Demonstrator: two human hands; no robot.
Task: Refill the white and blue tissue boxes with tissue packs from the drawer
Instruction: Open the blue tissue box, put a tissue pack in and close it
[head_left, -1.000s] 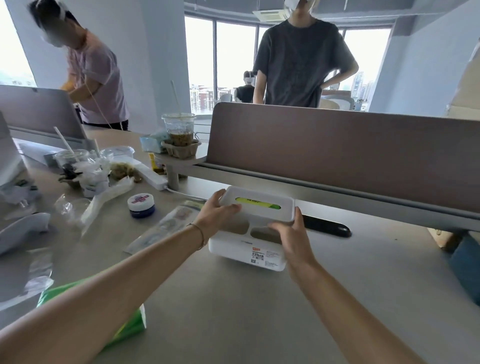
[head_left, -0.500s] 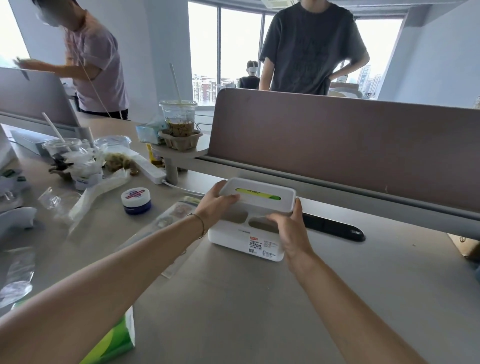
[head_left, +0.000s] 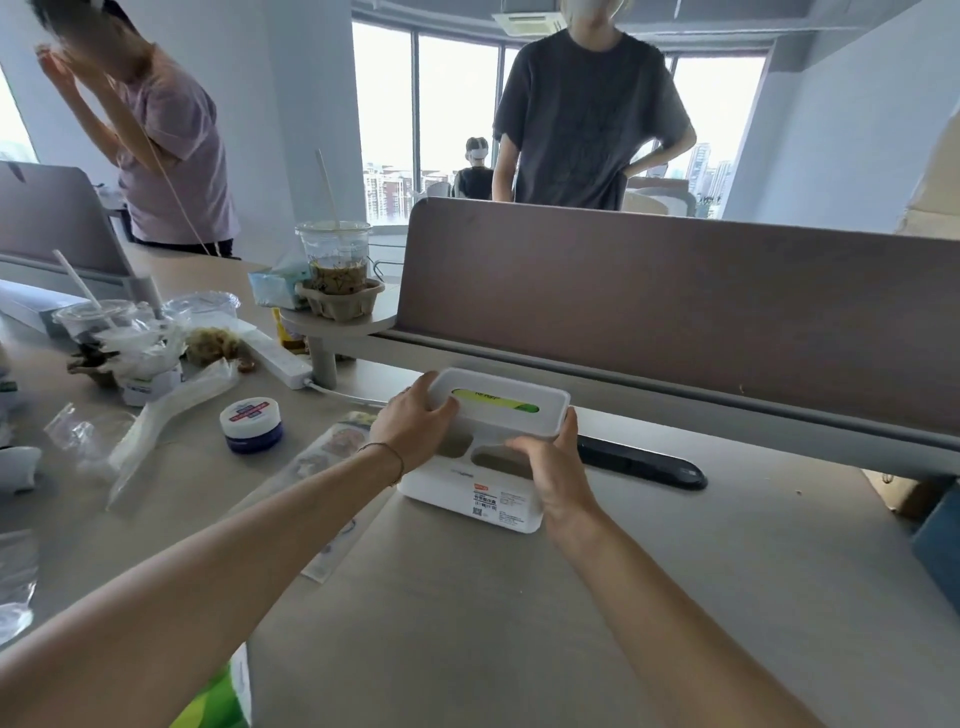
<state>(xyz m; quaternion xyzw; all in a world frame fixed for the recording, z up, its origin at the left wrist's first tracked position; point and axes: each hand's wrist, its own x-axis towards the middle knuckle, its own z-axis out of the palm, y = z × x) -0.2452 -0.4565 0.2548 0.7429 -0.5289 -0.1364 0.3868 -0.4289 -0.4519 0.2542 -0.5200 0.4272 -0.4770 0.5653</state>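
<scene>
While a green tissue pack (head_left: 221, 699) lies cut off at the near edge of the desk (head_left: 467, 623), two bare arms reach forward. Left hand (head_left: 413, 431) and right hand (head_left: 553, 467) each curl over an end of the lid (head_left: 498, 402) of the white tissue box (head_left: 467, 499), mid-desk just before the brown divider (head_left: 675, 301). Green shows through the slot, so this box seems filled, its lid being seated. No blue box or drawer is visible.
</scene>
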